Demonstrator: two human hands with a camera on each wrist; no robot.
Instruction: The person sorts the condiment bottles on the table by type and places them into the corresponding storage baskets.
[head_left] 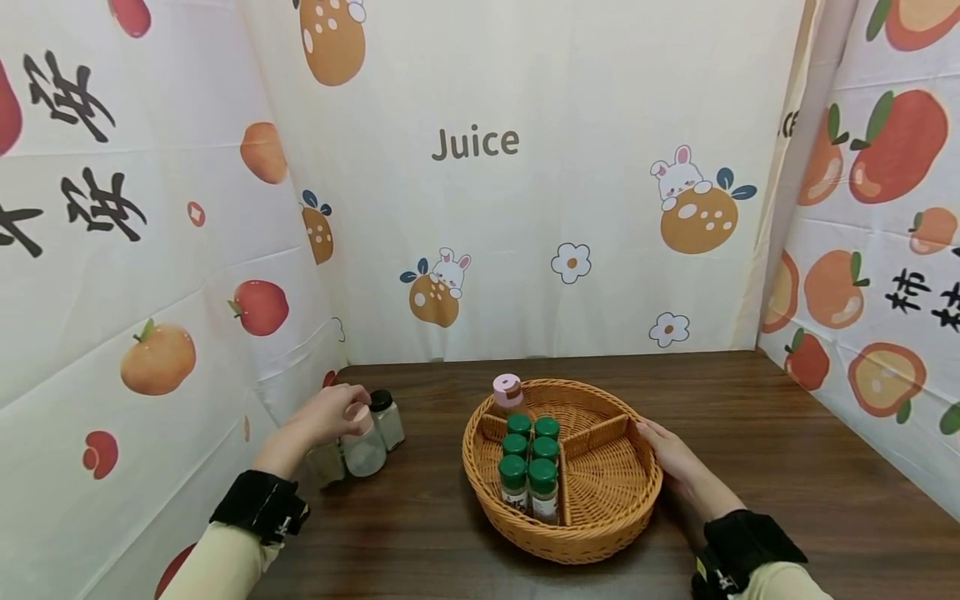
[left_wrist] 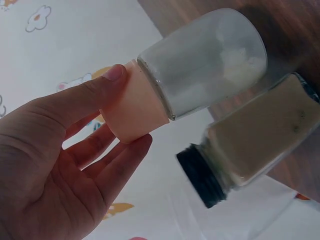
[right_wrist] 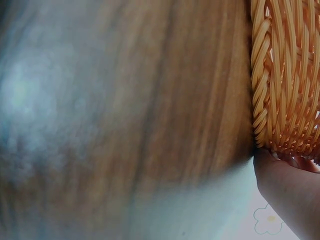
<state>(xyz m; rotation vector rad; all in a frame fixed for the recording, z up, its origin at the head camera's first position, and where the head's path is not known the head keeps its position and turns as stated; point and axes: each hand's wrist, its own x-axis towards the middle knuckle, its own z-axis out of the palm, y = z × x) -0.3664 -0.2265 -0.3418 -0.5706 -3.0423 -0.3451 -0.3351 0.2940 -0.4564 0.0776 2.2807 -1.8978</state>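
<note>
My left hand [head_left: 351, 412] pinches the peach cap [left_wrist: 135, 107] of a round glass jar [head_left: 365, 452] that stands on the dark wooden table [head_left: 750, 433] at the left. In the left wrist view, the thumb and fingers [left_wrist: 116, 75] curl round that cap, and the glass jar [left_wrist: 205, 60] holds a little white powder. My right hand [head_left: 663, 450] lies against the right rim of a round wicker basket [head_left: 600, 533], its fingers fairly straight. The basket holds several green-capped jars [head_left: 528, 471] and one pink-capped jar [head_left: 507, 392] at the back.
A black-capped spice jar [head_left: 386, 417] and another jar [head_left: 326, 462] stand right beside the held one. The black-capped spice jar [left_wrist: 250, 145] nearly touches it. Printed cloth walls [head_left: 525, 208] close the table in at the back and on both sides. The basket wall [right_wrist: 287, 75] fills the right wrist view's right edge.
</note>
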